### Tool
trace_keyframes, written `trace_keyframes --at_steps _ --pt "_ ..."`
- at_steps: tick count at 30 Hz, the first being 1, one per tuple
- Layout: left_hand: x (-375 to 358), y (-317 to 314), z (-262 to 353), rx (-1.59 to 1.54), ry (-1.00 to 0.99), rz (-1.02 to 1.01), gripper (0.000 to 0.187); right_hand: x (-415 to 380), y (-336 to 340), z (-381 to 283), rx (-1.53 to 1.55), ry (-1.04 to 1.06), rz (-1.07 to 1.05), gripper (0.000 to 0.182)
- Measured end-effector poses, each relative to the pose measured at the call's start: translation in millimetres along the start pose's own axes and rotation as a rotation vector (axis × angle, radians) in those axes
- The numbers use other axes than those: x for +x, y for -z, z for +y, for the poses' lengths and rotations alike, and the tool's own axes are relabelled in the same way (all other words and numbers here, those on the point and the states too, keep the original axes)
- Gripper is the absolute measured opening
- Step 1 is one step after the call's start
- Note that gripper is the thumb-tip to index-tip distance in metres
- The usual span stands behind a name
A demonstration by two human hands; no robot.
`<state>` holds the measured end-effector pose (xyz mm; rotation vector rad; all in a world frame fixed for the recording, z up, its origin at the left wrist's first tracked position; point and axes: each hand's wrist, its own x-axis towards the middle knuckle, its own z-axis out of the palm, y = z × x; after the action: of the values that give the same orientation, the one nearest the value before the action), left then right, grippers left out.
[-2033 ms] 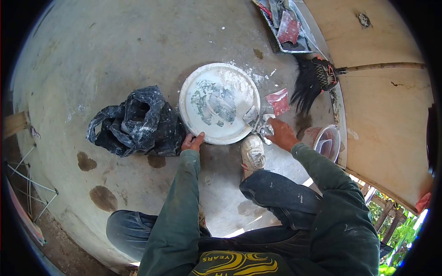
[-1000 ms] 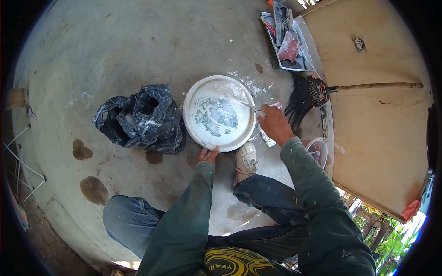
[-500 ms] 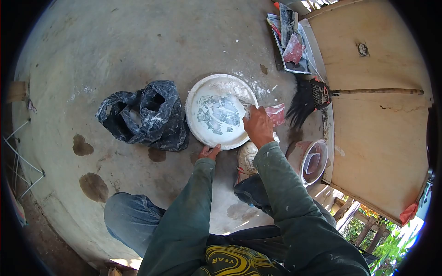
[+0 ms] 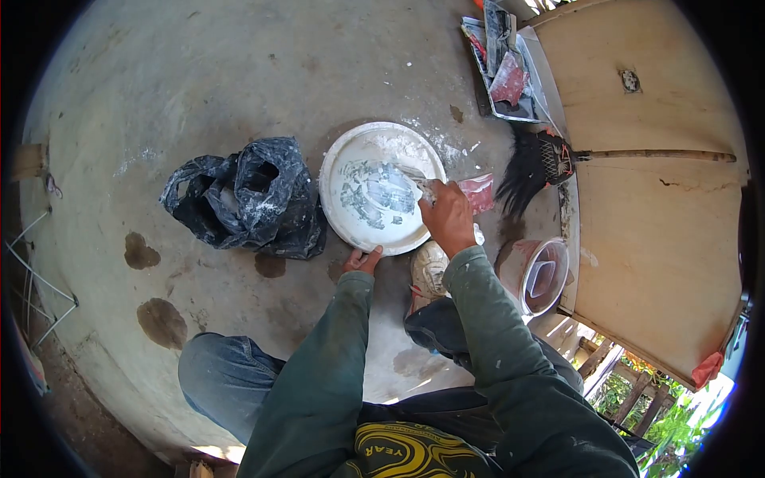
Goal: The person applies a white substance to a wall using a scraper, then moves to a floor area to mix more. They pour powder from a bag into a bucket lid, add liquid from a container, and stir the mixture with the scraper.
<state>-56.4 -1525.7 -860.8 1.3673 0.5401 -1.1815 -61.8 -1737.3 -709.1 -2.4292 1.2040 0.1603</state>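
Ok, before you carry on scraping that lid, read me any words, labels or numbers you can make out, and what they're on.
"YEAR": yellow letters on the person's dark shirt, seen upside down, rest cut off.
White round lid: only smeared marks, no text.
Tray of tools: nothing readable, too small.

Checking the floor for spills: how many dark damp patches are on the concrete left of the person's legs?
2 clear ones: one dark patch below the crumpled black plastic bag, a larger dark patch nearer the knee. Smaller stains sit by the round white tray.
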Motion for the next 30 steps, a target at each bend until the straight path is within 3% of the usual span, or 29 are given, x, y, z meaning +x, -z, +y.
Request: trace_keyframes --at_steps 4,9,13,19,25,30 --pt "-5 -3 3 0.031 -0.036 0.047 0.067 13 3 1 -0.04 -0.063 0.075 0.032" --pt "-5 -3 2 -0.053 -0.084 0.015 0.064 0 -3 1 -0.011 -0.023 0.004 0.033" --pt "-11 -6 11 -0.106 -0.056 -0.038 0.067 13 5 9 0.005 -0.047 0.08 0.033" --pt "-7 -3 7 -0.157 -0.077 -0.049 0.066 3 -2 1 -0.023 -0.045 0.027 0.034" --pt "-3 0 3 -0.003 -0.117 0.001 0.061 13 -8 5 -0.017 -0.081 0.107 0.034" --pt "-6 -3 9 -0.052 -0.077 -0.006 0.066 5 -3 3 0.005 -0.056 0.04 0.032"
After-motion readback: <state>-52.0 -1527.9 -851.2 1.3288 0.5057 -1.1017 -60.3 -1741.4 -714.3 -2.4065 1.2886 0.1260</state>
